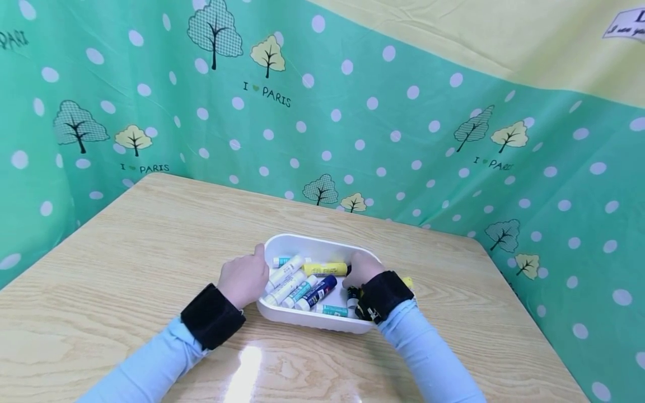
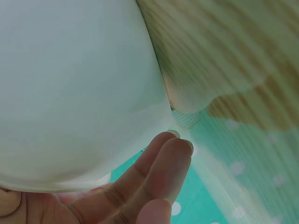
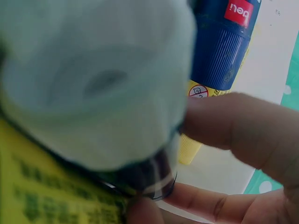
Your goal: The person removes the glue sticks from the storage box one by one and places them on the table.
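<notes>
My left hand [image 1: 244, 280] holds the left end of a white plastic basket [image 1: 317, 320]; in the left wrist view its fingers [image 2: 170, 163] lie along the white wall. My right hand [image 1: 364, 270] reaches into the basket's right end and pinches a dark glue stick [image 3: 161, 177] with a whitish translucent end, thumb on one side and fingers on the other. Glue sticks lie about it: a yellow one [image 1: 325, 269], a navy one [image 1: 316, 293], a teal-and-white one [image 1: 300, 291] and several white ones. A printed yellow surface [image 3: 51, 196] is close beside the held stick.
The basket stands on a wood-grain table [image 1: 166, 246]. A green dotted curtain [image 1: 312, 123] with printed trees hangs behind the table and along its sides. A bit of yellow [image 1: 407, 281] shows past my right wrist.
</notes>
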`<action>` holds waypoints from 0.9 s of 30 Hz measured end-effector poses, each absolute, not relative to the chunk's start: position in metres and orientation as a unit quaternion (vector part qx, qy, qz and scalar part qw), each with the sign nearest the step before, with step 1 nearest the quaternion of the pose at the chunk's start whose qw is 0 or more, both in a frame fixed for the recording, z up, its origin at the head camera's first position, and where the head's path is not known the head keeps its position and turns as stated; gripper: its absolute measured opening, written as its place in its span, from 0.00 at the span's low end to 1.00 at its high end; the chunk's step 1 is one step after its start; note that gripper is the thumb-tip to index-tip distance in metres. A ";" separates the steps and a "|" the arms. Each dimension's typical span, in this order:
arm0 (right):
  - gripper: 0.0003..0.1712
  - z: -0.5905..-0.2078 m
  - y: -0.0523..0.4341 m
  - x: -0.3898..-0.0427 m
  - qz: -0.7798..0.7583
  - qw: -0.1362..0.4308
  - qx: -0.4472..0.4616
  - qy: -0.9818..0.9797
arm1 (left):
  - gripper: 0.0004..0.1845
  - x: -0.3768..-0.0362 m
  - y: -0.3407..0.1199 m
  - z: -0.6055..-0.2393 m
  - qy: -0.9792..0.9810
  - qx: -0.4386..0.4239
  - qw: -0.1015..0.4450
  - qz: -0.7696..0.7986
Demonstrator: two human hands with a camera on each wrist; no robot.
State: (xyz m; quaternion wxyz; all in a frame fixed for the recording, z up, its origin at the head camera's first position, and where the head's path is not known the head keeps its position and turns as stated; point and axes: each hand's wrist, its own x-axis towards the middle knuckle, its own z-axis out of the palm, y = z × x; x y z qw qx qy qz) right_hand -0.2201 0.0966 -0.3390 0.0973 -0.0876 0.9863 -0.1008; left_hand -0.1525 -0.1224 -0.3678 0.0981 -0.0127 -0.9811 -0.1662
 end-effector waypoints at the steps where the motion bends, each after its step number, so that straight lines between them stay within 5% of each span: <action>1: 0.14 -0.339 0.096 -0.220 -0.101 0.100 -0.085 0.986 | 0.17 -0.152 -0.122 -0.368 -0.981 -0.013 0.097 -0.167; 12: 0.23 -0.341 0.096 -0.222 -0.105 0.109 -0.056 0.987 | 0.18 -0.150 -0.123 -0.367 -0.981 -0.014 0.098 -0.164; 27: 0.19 -0.340 0.097 -0.219 -0.084 0.083 -0.057 0.991 | 0.19 -0.152 -0.122 -0.367 -0.982 -0.014 0.097 -0.162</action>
